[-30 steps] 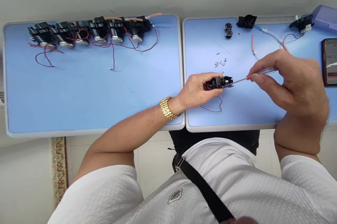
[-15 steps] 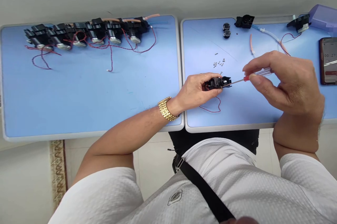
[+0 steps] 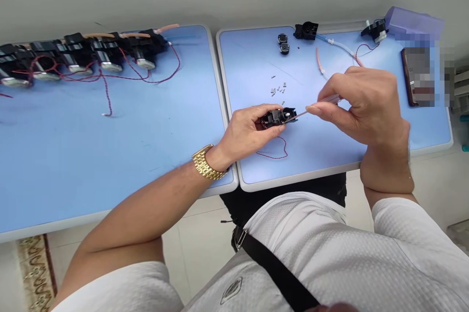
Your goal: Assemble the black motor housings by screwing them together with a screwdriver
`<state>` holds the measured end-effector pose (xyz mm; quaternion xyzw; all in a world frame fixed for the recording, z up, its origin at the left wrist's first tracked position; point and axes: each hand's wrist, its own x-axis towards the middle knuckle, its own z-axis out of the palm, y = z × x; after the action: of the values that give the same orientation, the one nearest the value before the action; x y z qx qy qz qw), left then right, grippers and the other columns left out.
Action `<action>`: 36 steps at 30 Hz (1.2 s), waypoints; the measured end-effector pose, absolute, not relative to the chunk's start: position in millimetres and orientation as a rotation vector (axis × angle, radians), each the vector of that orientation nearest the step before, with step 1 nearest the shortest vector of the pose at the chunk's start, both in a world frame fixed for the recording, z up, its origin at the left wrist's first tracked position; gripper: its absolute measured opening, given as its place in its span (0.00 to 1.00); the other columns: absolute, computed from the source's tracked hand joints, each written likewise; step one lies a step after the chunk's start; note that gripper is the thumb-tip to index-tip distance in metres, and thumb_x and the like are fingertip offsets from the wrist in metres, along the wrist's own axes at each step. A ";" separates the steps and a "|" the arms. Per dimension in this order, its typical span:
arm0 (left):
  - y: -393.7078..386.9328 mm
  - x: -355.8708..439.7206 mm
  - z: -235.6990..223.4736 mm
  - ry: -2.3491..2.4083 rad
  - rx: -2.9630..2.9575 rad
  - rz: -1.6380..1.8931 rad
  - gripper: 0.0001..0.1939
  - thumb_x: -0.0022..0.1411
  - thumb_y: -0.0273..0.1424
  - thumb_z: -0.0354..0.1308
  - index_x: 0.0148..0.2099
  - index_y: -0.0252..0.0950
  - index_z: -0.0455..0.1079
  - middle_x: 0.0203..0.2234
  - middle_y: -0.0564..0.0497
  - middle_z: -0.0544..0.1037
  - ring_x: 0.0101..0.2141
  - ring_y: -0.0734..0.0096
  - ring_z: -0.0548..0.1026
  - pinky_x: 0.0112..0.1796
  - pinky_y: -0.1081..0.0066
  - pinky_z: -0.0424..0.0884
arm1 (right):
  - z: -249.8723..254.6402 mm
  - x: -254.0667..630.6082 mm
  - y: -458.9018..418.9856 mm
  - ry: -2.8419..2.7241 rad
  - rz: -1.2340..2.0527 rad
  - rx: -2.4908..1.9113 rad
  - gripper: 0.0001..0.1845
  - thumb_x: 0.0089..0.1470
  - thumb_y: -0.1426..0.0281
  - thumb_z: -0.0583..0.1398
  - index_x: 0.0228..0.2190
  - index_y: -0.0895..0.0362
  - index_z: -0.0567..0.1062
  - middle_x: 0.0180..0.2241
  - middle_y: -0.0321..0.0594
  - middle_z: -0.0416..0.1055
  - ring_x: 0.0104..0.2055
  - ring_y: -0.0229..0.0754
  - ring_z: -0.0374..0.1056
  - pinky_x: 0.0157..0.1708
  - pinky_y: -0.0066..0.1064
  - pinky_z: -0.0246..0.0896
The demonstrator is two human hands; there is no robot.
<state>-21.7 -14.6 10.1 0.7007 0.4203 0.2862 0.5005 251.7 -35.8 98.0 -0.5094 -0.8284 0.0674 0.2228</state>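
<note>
My left hand (image 3: pixel 251 129) grips a small black motor housing (image 3: pixel 274 117) between thumb and fingers, on the right-hand table. A twisted red wire (image 3: pixel 285 148) trails from the housing toward me. In my right hand (image 3: pixel 361 102) is a screwdriver (image 3: pixel 298 114) with a clear handle, pinched between thumb and forefinger. Its thin shaft slants down to the left, and the tip meets the housing near my left thumb. Just beyond the housing lie several small screws (image 3: pixel 278 89), scattered. My right palm hides part of the handle.
Several black motor units (image 3: pixel 110 53) with red wires line the back of the left table (image 3: pixel 146 141). Two round black parts (image 3: pixel 283 44), a black casing (image 3: pixel 306 31) with tubing, another unit (image 3: pixel 375 31), a purple box (image 3: pixel 414 24) and a phone (image 3: pixel 417 77) stand farther right.
The whole view has swung to the right, so the tables and hands appear farther left. Both hands keep their grips, and the screwdriver tip stays on the housing.
</note>
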 end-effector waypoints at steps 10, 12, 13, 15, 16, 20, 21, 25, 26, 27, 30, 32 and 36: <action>-13.8 -22.3 10.6 1.017 1.701 0.707 0.26 0.64 0.45 0.74 0.59 0.36 0.86 0.46 0.46 0.91 0.40 0.63 0.86 0.43 0.67 0.83 | 111.1 246.5 -41.4 -2.328 0.426 -1.321 0.17 0.77 0.57 0.55 0.42 0.45 0.82 0.34 0.35 0.83 0.38 0.47 0.79 0.43 0.44 0.73; -13.6 -22.4 11.4 1.013 1.710 0.705 0.26 0.64 0.45 0.74 0.59 0.37 0.86 0.47 0.46 0.91 0.42 0.61 0.86 0.44 0.67 0.83 | 102.1 247.4 -38.9 -2.307 0.320 -1.299 0.21 0.77 0.51 0.55 0.39 0.46 0.81 0.30 0.34 0.80 0.34 0.46 0.77 0.39 0.42 0.71; -13.6 -22.5 11.9 1.013 1.713 0.703 0.25 0.64 0.45 0.74 0.59 0.38 0.86 0.48 0.46 0.91 0.42 0.61 0.86 0.44 0.67 0.83 | 97.8 248.1 -37.7 -2.302 0.266 -1.313 0.23 0.77 0.48 0.55 0.38 0.47 0.81 0.28 0.34 0.79 0.32 0.46 0.76 0.38 0.41 0.70; -13.6 -22.7 12.3 1.017 1.713 0.696 0.25 0.64 0.45 0.74 0.59 0.38 0.86 0.48 0.45 0.91 0.43 0.60 0.87 0.44 0.67 0.83 | 91.3 249.7 -35.5 -2.304 0.169 -1.376 0.29 0.75 0.40 0.55 0.35 0.48 0.79 0.24 0.34 0.75 0.30 0.46 0.74 0.38 0.41 0.69; -13.7 -22.7 12.0 1.019 1.708 0.697 0.25 0.64 0.45 0.75 0.59 0.38 0.86 0.48 0.45 0.90 0.42 0.61 0.86 0.44 0.67 0.83 | 89.7 250.3 -34.9 -2.306 0.131 -1.401 0.31 0.74 0.38 0.55 0.33 0.48 0.79 0.23 0.34 0.73 0.29 0.46 0.73 0.38 0.41 0.69; -14.1 -22.3 6.9 1.020 1.671 0.709 0.26 0.63 0.45 0.75 0.59 0.37 0.86 0.46 0.45 0.90 0.41 0.62 0.86 0.41 0.68 0.83 | 95.5 249.8 -36.0 -2.334 0.136 -1.377 0.32 0.78 0.41 0.50 0.36 0.48 0.81 0.24 0.34 0.74 0.29 0.46 0.74 0.39 0.42 0.71; -14.2 -22.1 5.3 1.011 1.661 0.714 0.26 0.63 0.45 0.75 0.59 0.37 0.86 0.46 0.45 0.90 0.41 0.62 0.86 0.41 0.68 0.83 | 98.9 249.0 -36.8 -2.335 0.168 -1.332 0.29 0.79 0.46 0.49 0.39 0.47 0.82 0.26 0.34 0.75 0.30 0.46 0.75 0.39 0.43 0.71; -14.6 -21.2 1.9 0.985 1.628 0.721 0.28 0.63 0.45 0.75 0.60 0.36 0.85 0.47 0.44 0.90 0.42 0.62 0.86 0.44 0.68 0.84 | 109.9 246.2 -40.5 -2.291 0.289 -1.034 0.13 0.77 0.66 0.56 0.44 0.48 0.81 0.34 0.35 0.83 0.35 0.47 0.80 0.36 0.43 0.73; -14.6 -21.0 2.0 0.981 1.626 0.725 0.28 0.63 0.45 0.75 0.60 0.36 0.85 0.48 0.44 0.90 0.42 0.62 0.86 0.45 0.67 0.84 | 110.9 245.9 -41.4 -2.274 0.291 -1.021 0.11 0.75 0.69 0.58 0.43 0.47 0.81 0.35 0.34 0.83 0.35 0.47 0.80 0.35 0.42 0.73; -14.6 -20.8 2.4 0.980 1.624 0.728 0.28 0.63 0.46 0.75 0.60 0.35 0.85 0.49 0.44 0.90 0.42 0.62 0.86 0.45 0.68 0.84 | 111.1 245.7 -42.3 -2.260 0.283 -1.050 0.11 0.75 0.70 0.58 0.42 0.46 0.80 0.35 0.33 0.84 0.35 0.46 0.80 0.35 0.42 0.72; -14.6 -20.6 4.4 0.981 1.620 0.699 0.29 0.63 0.45 0.74 0.61 0.35 0.85 0.48 0.44 0.90 0.41 0.64 0.86 0.43 0.69 0.83 | 107.0 246.0 -43.7 -2.243 0.216 -1.190 0.11 0.77 0.65 0.60 0.39 0.43 0.79 0.33 0.29 0.84 0.32 0.44 0.79 0.34 0.41 0.71; -14.6 -20.7 5.6 0.978 1.625 0.698 0.28 0.63 0.44 0.74 0.61 0.34 0.85 0.49 0.44 0.90 0.42 0.64 0.86 0.43 0.69 0.84 | 102.2 246.4 -42.5 -2.225 0.129 -1.206 0.13 0.77 0.58 0.61 0.37 0.45 0.79 0.30 0.28 0.82 0.29 0.43 0.77 0.32 0.40 0.69; -14.9 -20.7 6.8 0.985 1.637 0.694 0.26 0.63 0.42 0.73 0.61 0.36 0.85 0.51 0.45 0.90 0.44 0.63 0.87 0.46 0.69 0.84 | 97.5 247.2 -38.1 -2.201 0.035 -1.127 0.20 0.76 0.51 0.62 0.34 0.48 0.78 0.25 0.29 0.79 0.26 0.40 0.76 0.28 0.37 0.66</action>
<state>-20.7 -14.9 6.8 0.6847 0.4120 0.2901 0.5265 247.2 -38.1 97.5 -0.4304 -0.8407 0.0135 0.3283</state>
